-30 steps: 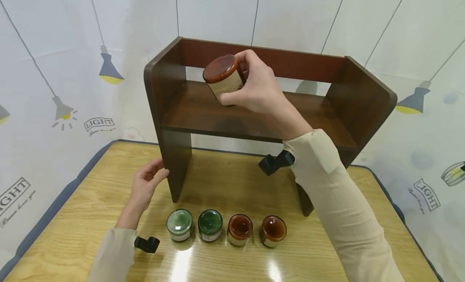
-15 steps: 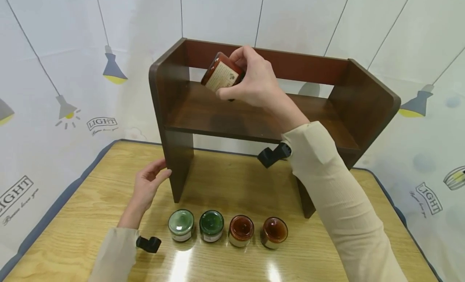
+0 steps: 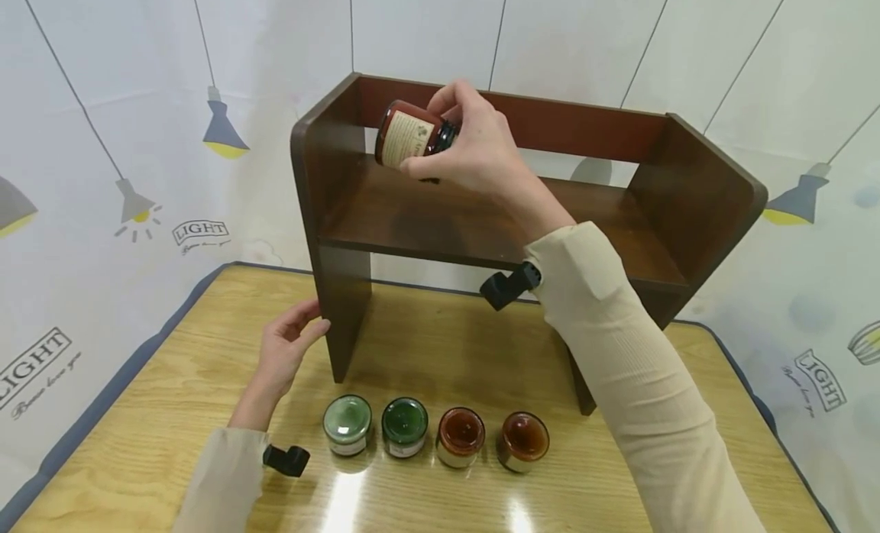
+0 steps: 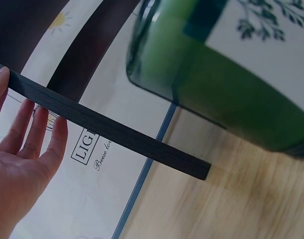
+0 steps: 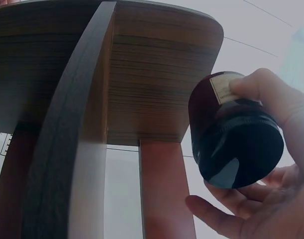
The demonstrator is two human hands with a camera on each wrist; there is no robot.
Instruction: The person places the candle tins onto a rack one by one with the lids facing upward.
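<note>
My right hand (image 3: 474, 140) grips an amber glass jar (image 3: 407, 134) with a beige label and a black lid, holding it tilted above the upper board of a dark wooden shelf (image 3: 440, 227). In the right wrist view, the jar's black lid (image 5: 241, 147) faces the camera and the thumb presses the label. My left hand (image 3: 285, 353) touches the front edge of the shelf's left side panel (image 3: 341, 319), its fingers fairly straight, as the left wrist view also shows. Before the shelf stand two green jars (image 3: 404, 426) and two amber jars (image 3: 461, 435) in a row.
The shelf stands on a light wooden table (image 3: 158, 434), its right side panel (image 3: 701, 201) rising at the far side. A white backdrop (image 3: 275, 29) printed with lamps hangs behind. One green jar (image 4: 191, 74) looms close in the left wrist view.
My right hand has turned the jar so its label faces the head camera and its base points left. The left hand stays at the side panel. The head view has shifted slightly.
</note>
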